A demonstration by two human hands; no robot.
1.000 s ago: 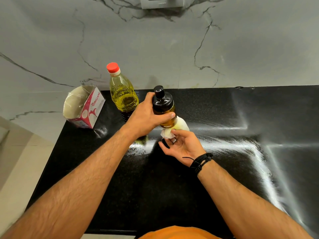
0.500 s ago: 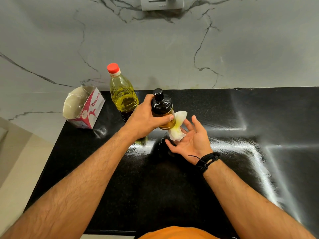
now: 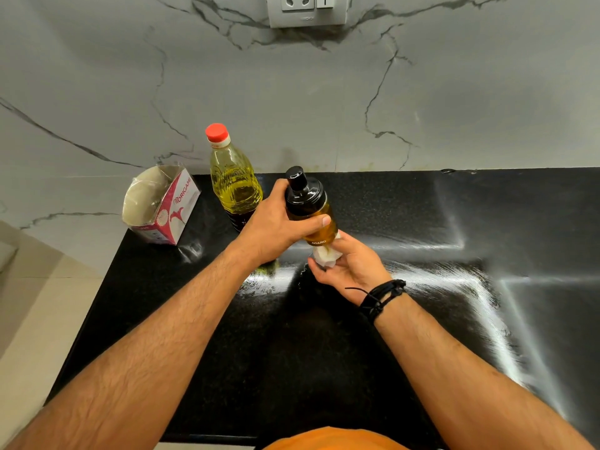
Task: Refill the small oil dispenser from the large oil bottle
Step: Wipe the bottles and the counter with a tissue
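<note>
My left hand (image 3: 276, 224) grips the small oil dispenser (image 3: 311, 211), an amber glass bottle with a black pump top, and holds it tilted above the black counter (image 3: 422, 303). Under the dispenser's base my right hand (image 3: 349, 266) holds a crumpled white tissue (image 3: 324, 256) pressed against the glass. The large oil bottle (image 3: 235, 183), clear plastic with yellow oil and a red cap, stands upright at the back, just left of my left hand.
An open tissue box (image 3: 162, 206) with red print lies on its side at the counter's back left corner. Wet, shiny streaks cross the counter to the right. A marble wall with a socket plate (image 3: 306, 9) rises behind.
My right hand, spread open beside the dispenser half a second ago, has curled round the tissue and moved under the dispenser's base. The left hand keeps its grip.
</note>
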